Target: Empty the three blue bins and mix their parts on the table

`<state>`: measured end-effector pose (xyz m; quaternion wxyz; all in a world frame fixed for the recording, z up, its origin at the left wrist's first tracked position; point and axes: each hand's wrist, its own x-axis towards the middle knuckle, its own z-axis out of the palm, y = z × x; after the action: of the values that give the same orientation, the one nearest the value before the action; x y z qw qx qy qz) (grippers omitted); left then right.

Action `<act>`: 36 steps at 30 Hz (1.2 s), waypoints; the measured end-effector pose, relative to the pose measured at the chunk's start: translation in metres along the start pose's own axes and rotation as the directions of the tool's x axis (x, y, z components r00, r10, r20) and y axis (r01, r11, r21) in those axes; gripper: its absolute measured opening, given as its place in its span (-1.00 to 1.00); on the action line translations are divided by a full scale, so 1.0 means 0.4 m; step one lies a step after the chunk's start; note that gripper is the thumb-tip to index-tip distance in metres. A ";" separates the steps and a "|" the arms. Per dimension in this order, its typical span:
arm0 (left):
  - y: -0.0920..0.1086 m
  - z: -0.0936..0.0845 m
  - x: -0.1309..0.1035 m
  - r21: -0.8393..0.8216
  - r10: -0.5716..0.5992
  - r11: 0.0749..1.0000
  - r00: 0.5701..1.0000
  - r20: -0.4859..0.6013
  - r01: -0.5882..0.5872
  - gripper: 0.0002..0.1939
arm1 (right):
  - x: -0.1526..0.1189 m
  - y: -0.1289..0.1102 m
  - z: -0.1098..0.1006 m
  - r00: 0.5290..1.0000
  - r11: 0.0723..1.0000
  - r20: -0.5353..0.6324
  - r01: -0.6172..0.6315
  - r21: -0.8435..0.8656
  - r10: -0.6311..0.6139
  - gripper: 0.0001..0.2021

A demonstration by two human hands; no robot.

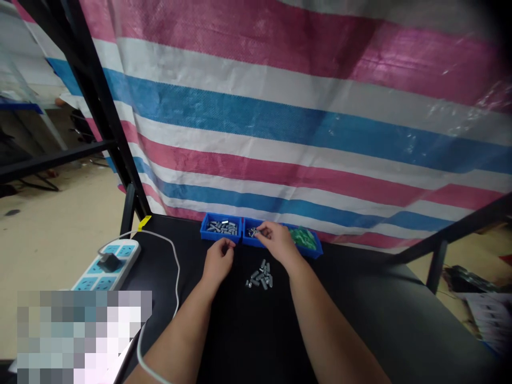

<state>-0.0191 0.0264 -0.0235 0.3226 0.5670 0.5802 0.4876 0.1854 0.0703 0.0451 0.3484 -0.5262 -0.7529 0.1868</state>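
The right hand point(276, 240) reaches over the near edge of the middle blue bin point(253, 242), its thumb and fingertips brought close together just above the small metal parts point(252, 232) inside; whether a part is pinched between them is too small to tell. The left hand point(219, 260) is a little nearer the wearer, palm side low, its fingers curled and the thumb and index fingertips close together beside the near wall of the left blue bin point(220, 235). Whether it holds anything cannot be told.

Directly beyond the left hand, the left blue bin holds many short silver cylinders point(222, 228), lying in different directions. To the right of the right hand, and partly behind it, the right blue bin point(314, 253) holds green packets point(303, 237) that look like plastic. The three bins form a row along the far side of the black table point(252, 341).

Between the two forearms, to the right of the left hand and on the near side of the right hand, a loose pile of silver pieces point(262, 276) lies on the table. Well to the left of the left hand is a power strip point(127, 256) with a black plug point(109, 262) in it, and a white cable point(176, 266) runs between the strip and the left forearm. Beyond both hands hangs a striped sheet point(280, 122) in pink, white and blue.
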 end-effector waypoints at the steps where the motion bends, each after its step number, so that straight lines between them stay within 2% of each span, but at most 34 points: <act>1: 0.000 0.000 0.000 0.001 -0.006 1.000 1.000 -0.001 0.006 -0.85 | 0.024 0.014 0.002 0.998 0.997 -0.020 -0.067 -0.042 0.066 -0.91; 4: 0.001 -0.002 0.001 -0.002 0.001 1.000 1.000 -0.007 -0.001 -0.84 | 0.084 0.031 0.044 0.987 0.981 -0.037 -0.159 -0.111 0.156 -0.87; 7: 0.001 -0.005 0.002 0.029 0.006 1.000 1.000 -0.022 -0.005 -0.84 | 0.121 0.002 0.118 0.989 0.989 0.039 -0.141 0.030 0.140 -0.73; 9: 0.000 -0.008 0.003 0.054 -0.010 0.998 0.999 -0.040 0.012 -0.84 | 0.132 -0.028 0.154 0.995 0.995 0.002 -0.101 0.025 0.101 -0.65; 11: 0.000 -0.012 0.004 0.061 -0.034 0.997 0.998 -0.056 0.038 -0.85 | 0.127 -0.050 0.163 0.998 0.998 -0.047 -0.049 -0.030 0.047 -0.69; 13: 0.000 -0.014 0.005 0.066 -0.053 0.996 0.997 -0.062 0.057 -0.85 | 0.106 -0.056 0.147 0.999 0.998 -0.035 -0.031 -0.057 0.029 -0.81; 15: 0.001 -0.014 0.004 0.073 -0.054 0.996 0.997 -0.060 0.058 -0.84 | 0.068 -0.049 0.113 0.998 0.997 0.023 -0.053 -0.057 0.055 -0.92; 18: 0.001 -0.011 0.001 0.079 -0.040 0.996 0.998 -0.042 0.044 -0.84 | -0.013 -0.032 0.054 0.989 0.994 0.137 -0.046 -0.094 0.058 -0.89; 21: 0.001 -0.006 -0.003 0.078 -0.025 0.997 1.000 -0.018 0.026 -0.84 | -0.105 -0.027 0.015 0.926 0.996 0.379 0.030 -0.083 0.004 -0.83; 23: 0.002 -0.004 -0.005 0.082 -0.009 0.997 1.000 -0.005 0.009 -0.83 | -0.157 -0.033 0.012 0.882 0.997 0.471 0.052 -0.053 -0.021 -0.77; 25: 0.002 -0.002 -0.007 0.093 0.000 0.996 1.000 0.004 -0.001 -0.83 | -0.194 -0.042 0.022 0.878 0.996 0.478 0.076 -0.057 -0.039 -0.73; 28: 0.002 -0.002 -0.009 0.112 -0.003 0.994 1.000 0.019 0.001 -0.84 | -0.215 -0.056 0.047 0.892 0.982 0.448 0.134 -0.129 -0.063 -0.75; 32: 0.001 -0.001 -0.008 0.123 0.003 0.992 0.999 0.037 -0.007 -0.83 | -0.203 -0.072 0.057 0.855 0.958 0.511 0.211 -0.195 -0.084 -0.77; 36: 0.001 -0.001 -0.006 0.128 -0.008 0.992 0.999 0.039 0.003 -0.83 | -0.192 -0.079 0.043 0.862 0.938 0.507 0.155 -0.309 0.025 -0.72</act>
<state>-0.0188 0.0238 -0.0234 0.2982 0.5942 0.6056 0.4373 0.1677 -0.0109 0.0283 0.0504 -0.4849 -0.8558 0.1730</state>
